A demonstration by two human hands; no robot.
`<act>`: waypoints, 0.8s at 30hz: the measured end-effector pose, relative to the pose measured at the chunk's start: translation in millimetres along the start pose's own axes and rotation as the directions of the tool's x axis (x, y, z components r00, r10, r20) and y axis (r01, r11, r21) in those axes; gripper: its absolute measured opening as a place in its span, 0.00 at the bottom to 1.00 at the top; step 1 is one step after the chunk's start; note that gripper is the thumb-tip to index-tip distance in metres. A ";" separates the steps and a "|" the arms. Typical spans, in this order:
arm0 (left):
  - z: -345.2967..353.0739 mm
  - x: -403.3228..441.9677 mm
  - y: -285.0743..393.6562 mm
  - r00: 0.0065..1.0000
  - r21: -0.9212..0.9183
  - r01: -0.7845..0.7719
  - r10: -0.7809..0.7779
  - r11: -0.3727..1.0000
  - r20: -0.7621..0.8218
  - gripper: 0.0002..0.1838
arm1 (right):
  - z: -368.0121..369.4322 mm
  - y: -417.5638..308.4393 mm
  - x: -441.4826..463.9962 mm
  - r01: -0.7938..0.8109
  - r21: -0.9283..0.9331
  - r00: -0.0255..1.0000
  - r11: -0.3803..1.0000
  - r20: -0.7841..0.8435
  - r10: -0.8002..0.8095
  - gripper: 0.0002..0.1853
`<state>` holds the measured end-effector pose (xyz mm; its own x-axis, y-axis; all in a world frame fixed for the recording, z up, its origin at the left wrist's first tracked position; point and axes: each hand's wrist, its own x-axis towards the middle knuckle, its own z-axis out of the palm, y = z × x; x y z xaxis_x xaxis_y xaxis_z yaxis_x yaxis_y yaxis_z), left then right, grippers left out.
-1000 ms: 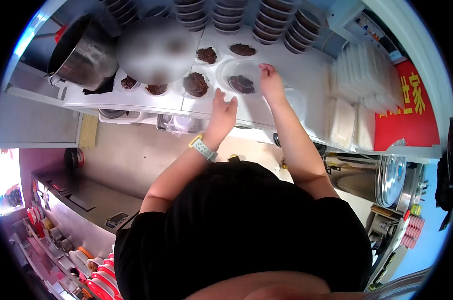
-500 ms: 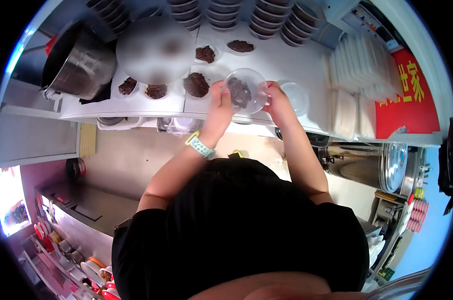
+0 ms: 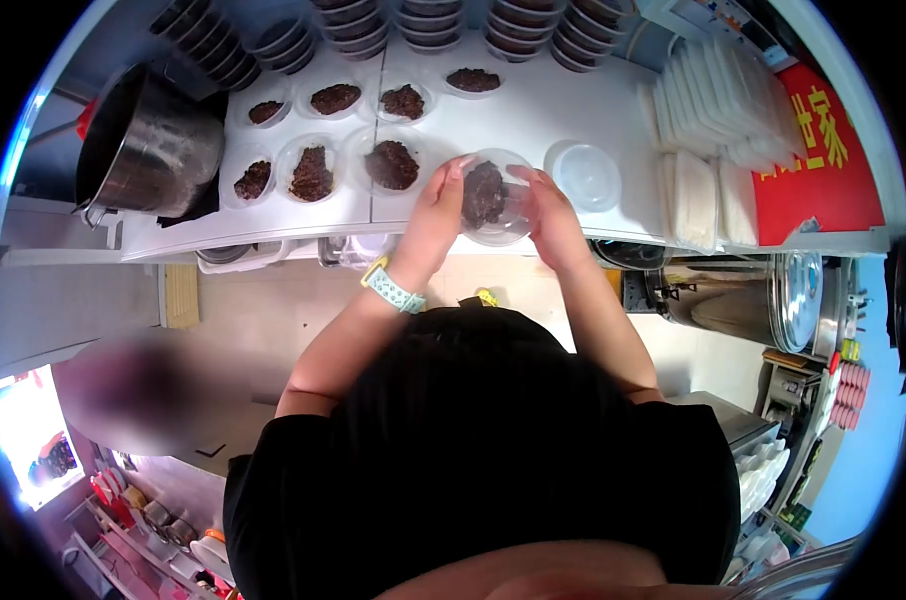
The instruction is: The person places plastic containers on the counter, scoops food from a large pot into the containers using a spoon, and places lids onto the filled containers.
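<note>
A clear round plastic bowl (image 3: 513, 222) holding dark brown, lumpy food is between my two hands at the counter's front edge. Its near side looks covered by something translucent, perhaps a lid; I cannot tell for sure. My left hand (image 3: 439, 208) grips the bowl's left rim, thumb on top. On the opposite rim, my right hand (image 3: 556, 222) is closed with its fingers over the edge. Just right of it lies an empty-looking clear round container or lid (image 3: 585, 177). Left of my left hand stands an uncovered bowl of the same food (image 3: 391, 165).
More filled bowls (image 3: 311, 175) stand in two rows on the white counter (image 3: 533, 110). Stacks of filled bowls (image 3: 433, 25) line the back. A large steel pot (image 3: 158, 145) is at left; wrapped white packs (image 3: 723, 110) and a red sign (image 3: 823, 165) are at right.
Both hands still hold the bowl, which has shifted slightly down and right in view. The blurred patch has left the counter, uncovering the rear bowls, and now lies at lower left.
</note>
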<state>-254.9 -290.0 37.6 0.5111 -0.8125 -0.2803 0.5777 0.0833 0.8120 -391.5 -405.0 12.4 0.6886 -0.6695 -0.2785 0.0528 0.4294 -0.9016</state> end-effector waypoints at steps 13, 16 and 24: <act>-29.7 -6.9 2.9 0.976 0.435 0.021 -0.113 0.900 0.187 0.32 | 0.6 -22.4 -9.1 0.009 0.160 0.996 0.987 0.091 -0.024 0.26; -36.9 1.7 10.9 0.954 0.438 0.013 -0.143 0.899 0.265 0.35 | 5.3 -36.8 -18.4 -0.118 -0.066 0.975 0.991 0.182 0.128 0.26; -50.1 -20.9 -0.4 0.987 0.077 0.044 -0.055 0.996 0.151 0.34 | 13.1 2.0 -13.9 0.079 0.247 0.997 0.966 0.005 -0.083 0.31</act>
<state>-233.9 -244.2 17.5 0.3764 -0.8938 -0.2439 0.5491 0.0032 0.8358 -391.5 -386.9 18.8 0.6856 -0.6997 -0.2008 0.2840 0.5110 -0.8113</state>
